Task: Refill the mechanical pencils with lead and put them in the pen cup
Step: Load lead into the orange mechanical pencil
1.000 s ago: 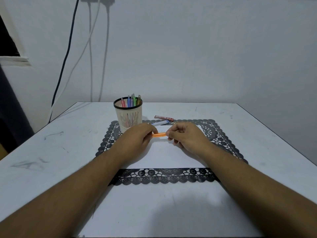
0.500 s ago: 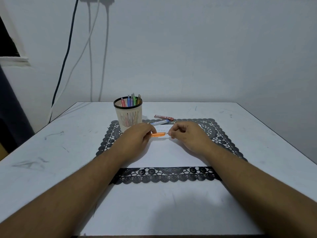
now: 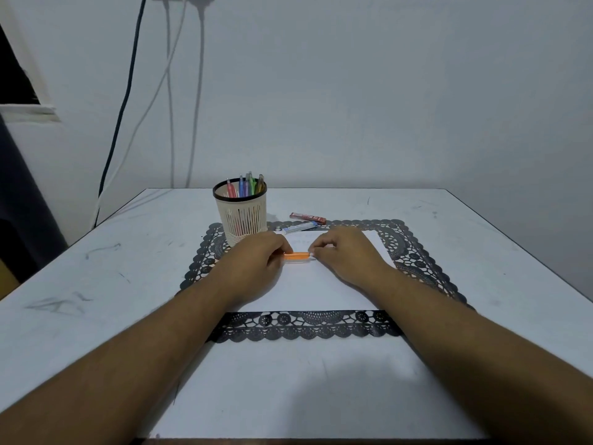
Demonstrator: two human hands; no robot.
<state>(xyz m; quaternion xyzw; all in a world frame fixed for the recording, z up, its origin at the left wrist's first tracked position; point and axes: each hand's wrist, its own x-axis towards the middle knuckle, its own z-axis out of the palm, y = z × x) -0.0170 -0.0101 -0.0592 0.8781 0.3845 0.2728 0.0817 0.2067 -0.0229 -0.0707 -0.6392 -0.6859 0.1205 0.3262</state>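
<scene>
Your two hands meet over the white sheet of paper (image 3: 321, 284) on the black lace placemat (image 3: 414, 252), just in front and to the right of the pen cup (image 3: 241, 216). Your left hand (image 3: 253, 261) has its grip closed around one end of an orange mechanical pencil (image 3: 296, 256), which lies roughly level between the hands; your right hand (image 3: 345, 252) pinches the other end with fingertips drawn together, though what exactly those fingertips hold at the pencil's tip is too small to tell. The pen cup, cream with a black rim, stands upright on the placemat's far left corner and holds several coloured pencils (image 3: 245, 187) tip-down. Behind your hands, to the right of the cup, a blue-and-white lead tube (image 3: 300, 227) lies on the placemat's far edge, and a red lead tube (image 3: 308, 217) lies just beyond it on the white counter (image 3: 96, 284).
</scene>
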